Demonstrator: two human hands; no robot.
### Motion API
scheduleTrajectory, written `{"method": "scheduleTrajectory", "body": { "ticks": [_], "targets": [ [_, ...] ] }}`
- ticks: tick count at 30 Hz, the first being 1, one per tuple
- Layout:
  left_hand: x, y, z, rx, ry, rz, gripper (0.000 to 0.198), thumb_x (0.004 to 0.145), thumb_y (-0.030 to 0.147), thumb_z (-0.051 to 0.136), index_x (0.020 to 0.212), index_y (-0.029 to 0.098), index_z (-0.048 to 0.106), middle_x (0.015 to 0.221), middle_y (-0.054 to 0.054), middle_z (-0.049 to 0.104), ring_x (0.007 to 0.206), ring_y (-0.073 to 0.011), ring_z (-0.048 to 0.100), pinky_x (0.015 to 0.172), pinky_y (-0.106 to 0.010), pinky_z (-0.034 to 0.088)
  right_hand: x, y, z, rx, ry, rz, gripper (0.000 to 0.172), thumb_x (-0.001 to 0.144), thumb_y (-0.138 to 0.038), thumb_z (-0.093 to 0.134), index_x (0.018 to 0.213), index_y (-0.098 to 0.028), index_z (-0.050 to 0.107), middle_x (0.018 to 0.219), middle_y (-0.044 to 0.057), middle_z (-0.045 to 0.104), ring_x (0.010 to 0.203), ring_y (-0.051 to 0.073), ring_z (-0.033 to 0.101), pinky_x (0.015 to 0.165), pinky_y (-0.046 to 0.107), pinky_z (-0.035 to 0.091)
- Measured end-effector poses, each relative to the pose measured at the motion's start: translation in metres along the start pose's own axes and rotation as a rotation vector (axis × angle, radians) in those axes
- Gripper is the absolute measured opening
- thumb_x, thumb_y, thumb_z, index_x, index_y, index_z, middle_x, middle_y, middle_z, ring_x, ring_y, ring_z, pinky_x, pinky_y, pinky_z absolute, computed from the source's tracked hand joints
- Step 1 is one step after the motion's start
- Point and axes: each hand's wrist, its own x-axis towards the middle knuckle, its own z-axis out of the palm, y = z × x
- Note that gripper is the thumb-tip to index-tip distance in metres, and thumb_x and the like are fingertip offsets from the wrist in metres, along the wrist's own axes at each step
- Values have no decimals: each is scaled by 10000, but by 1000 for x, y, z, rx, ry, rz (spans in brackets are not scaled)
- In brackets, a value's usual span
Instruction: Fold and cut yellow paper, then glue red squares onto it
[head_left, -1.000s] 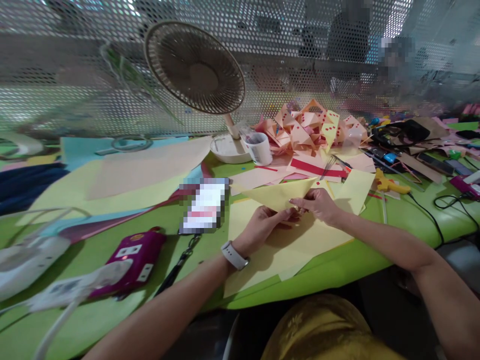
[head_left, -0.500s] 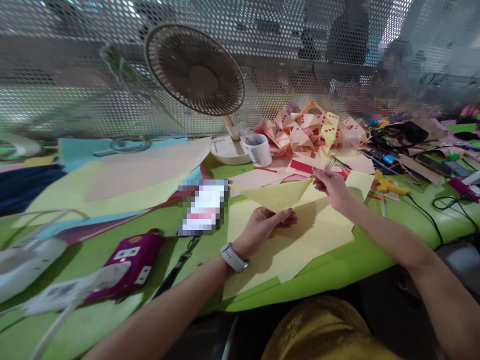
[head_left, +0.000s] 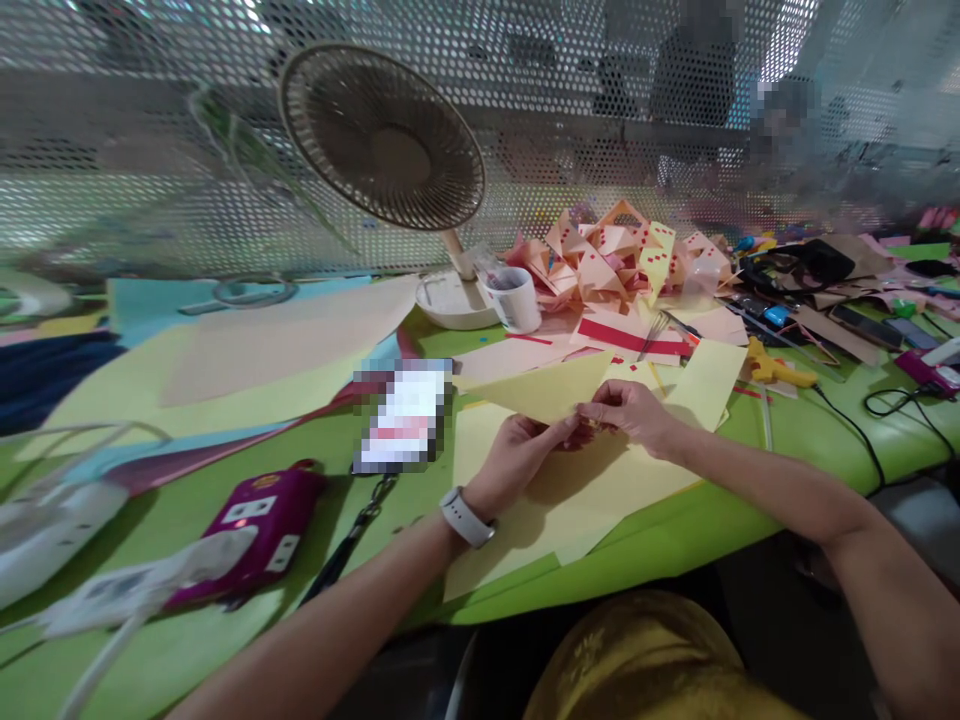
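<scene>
A piece of pale yellow paper [head_left: 546, 388] stands tilted, its lower edge in the closed fingers of my left hand [head_left: 531, 452], which has a white wristwatch [head_left: 466, 517] at the wrist. My right hand [head_left: 634, 412] pinches at the paper's right end, its fingertips touching those of my left hand. Whatever small thing lies between the fingertips is hidden. Under both hands spread larger yellow sheets [head_left: 517, 540]. Just beyond my right hand lies yellow paper with small red diamonds [head_left: 634, 367], and a thin pronged metal tool [head_left: 654, 335] rests near a red strip [head_left: 600, 332].
A fan [head_left: 397, 160] and a white cup [head_left: 514, 300] stand at the back, beside a heap of folded pink paper pieces [head_left: 600, 260]. A yellow glue gun [head_left: 776, 367] lies right. To the left are a phone [head_left: 405, 415] and a purple power socket block [head_left: 259, 530].
My right hand has come left and down from beside the pronged tool to my left fingertips. The red-diamond paper now shows behind it. My left hand has stayed in place.
</scene>
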Motion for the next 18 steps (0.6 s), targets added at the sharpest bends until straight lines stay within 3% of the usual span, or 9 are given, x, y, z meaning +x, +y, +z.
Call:
{"method": "scheduleTrajectory", "body": {
  "ticks": [6, 10, 14, 18],
  "targets": [
    [-1, 2, 1, 5, -5, -22, 393, 641, 497, 863, 797, 142, 795, 729, -72, 783, 648, -169, 709, 669, -257, 590, 0, 4, 1, 50, -36, 11, 445, 511, -467, 896, 647, -174, 591, 564, -59, 565, 524, 75, 480, 541, 247, 353],
    [0, 4, 1, 3, -2, -53, 399, 631, 504, 865, 785, 142, 798, 744, -85, 787, 652, -173, 715, 679, -259, 592, 1, 1, 0, 64, 9, -23, 418, 529, -452, 889, 622, -168, 597, 543, -55, 556, 520, 73, 474, 553, 251, 357],
    [0, 5, 0, 11, 8, -100, 397, 614, 509, 870, 740, 140, 797, 750, -101, 787, 674, -177, 723, 690, -250, 589, 10, -6, -15, 74, 120, -97, 378, 569, -452, 862, 623, -171, 615, 543, -43, 572, 510, 70, 467, 546, 248, 349],
    [1, 3, -1, -7, 16, -105, 396, 610, 501, 872, 747, 137, 798, 769, -110, 788, 688, -180, 724, 704, -260, 589, 25, -13, -37, 218, 325, -147, 367, 561, -436, 861, 666, -184, 616, 559, -60, 554, 518, 63, 463, 532, 229, 338]
  ]
}}
